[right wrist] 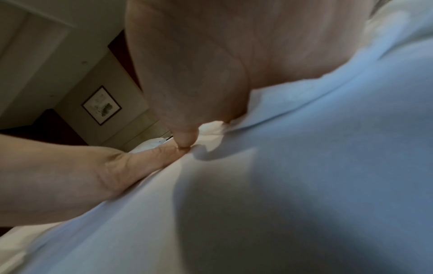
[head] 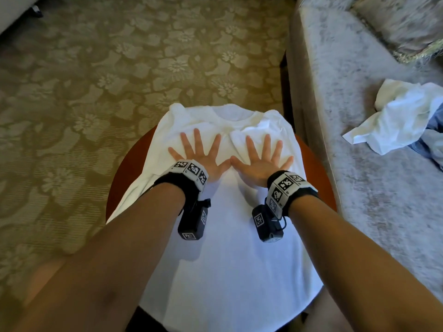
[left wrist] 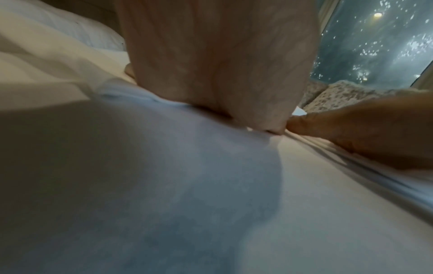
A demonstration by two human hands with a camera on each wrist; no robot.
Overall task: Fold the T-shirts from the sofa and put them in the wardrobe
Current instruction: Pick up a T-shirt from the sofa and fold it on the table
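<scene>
On the round red-brown desk [head: 127,173], a white T-shirt [head: 227,236] lies spread flat, collar at the far edge, its hem hanging over the near edge. The left hand [head: 201,155] and right hand [head: 260,159] press palm-down on the chest area, fingers splayed wide and straight, holding nothing; the thumb tips touch. A crumpled sleeve fold lies just beyond the right hand. To the right, on the grey sofa [head: 335,116], a second white T-shirt [head: 398,121] lies crumpled, touching a blue garment [head: 431,142]. Floral carpet [head: 96,80] surrounds the desk.
</scene>
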